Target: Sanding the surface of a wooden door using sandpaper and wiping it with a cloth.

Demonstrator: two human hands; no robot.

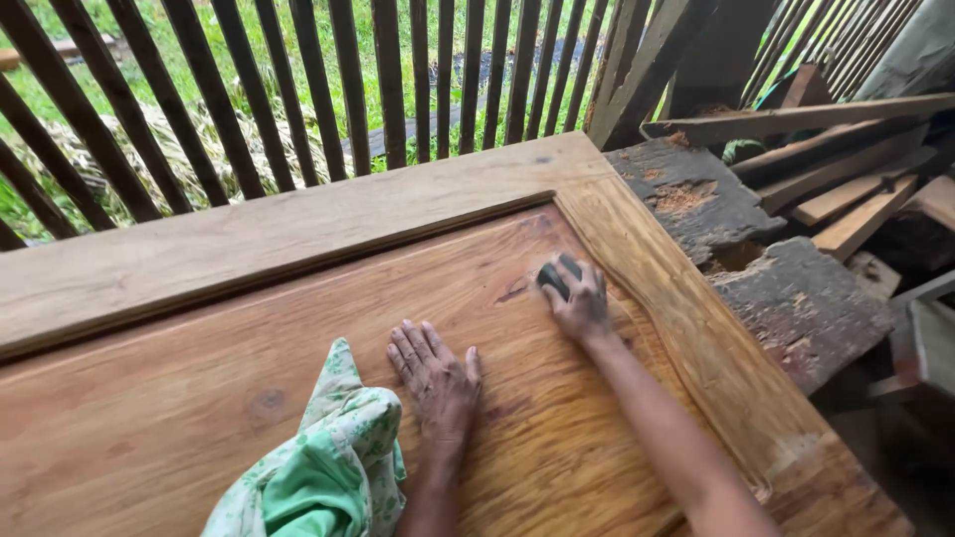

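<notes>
1. Small dark rounded sanding block [559, 274] sits on big brown wooden door panel [298, 398], near its recessed top-right corner, under the right hand [579, 303]; fingers curled over it, gripping.
2. Left hand [435, 378] flat on panel, fingers spread, holding nothing; it lies left of and nearer than the block.
3. Green-white floral cloth [323, 467] just left of left hand (bunched).
4. Raised frame edge just beyond block; dark wooden slat fence [298, 89] behind, scrap wood planks [846, 189] to the right.

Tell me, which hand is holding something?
The right hand. It grips a small dark block against the wooden panel, while the left hand lies flat and empty.
</notes>
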